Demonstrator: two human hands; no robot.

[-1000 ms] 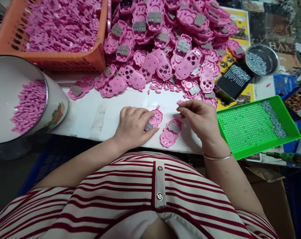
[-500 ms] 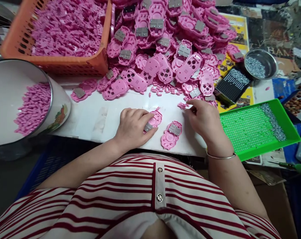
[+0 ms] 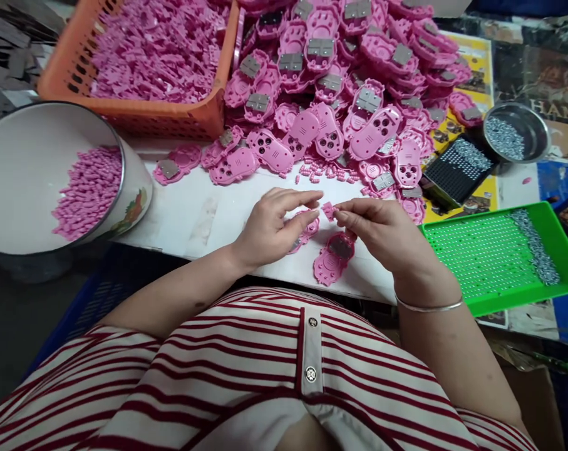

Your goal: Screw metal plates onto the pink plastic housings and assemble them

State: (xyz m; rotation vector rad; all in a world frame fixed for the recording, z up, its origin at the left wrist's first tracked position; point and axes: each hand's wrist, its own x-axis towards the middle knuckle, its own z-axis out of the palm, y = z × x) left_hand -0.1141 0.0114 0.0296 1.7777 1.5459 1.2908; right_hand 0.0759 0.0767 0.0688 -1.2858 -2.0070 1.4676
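White work surface (image 3: 208, 210): heap of pink plastic shells (image 3: 321, 28) at far side. Bright-green perforated tray (image 3: 471, 250) at right. Left hand (image 3: 267, 230): thumb and fingers spread, partly hiding pink oval shell (image 3: 310, 232). Right hand (image 3: 391, 235): thumb and forefinger pinching small pink plastic piece (image 3: 329, 211), between hands, near second pink oval shell (image 3: 328, 267).

Maroon-striped top (image 3: 208, 382) with short sleeves (image 3: 128, 338), and a silver bangle (image 3: 431, 308).
Maroon stripes of varying thickness run across off-white cloth; a pale placket (image 3: 310, 341), edged in maroon on one side, carries two round, silvery buttons (image 3: 310, 374) with dark patterned centres, and a curved maroon seam (image 3: 246, 407) borders plain whitish fabric (image 3: 265, 426) near the neck. The thin, plain bangle circles the right wrist (image 3: 419, 285); both forearms (image 3: 180, 285) are bare.
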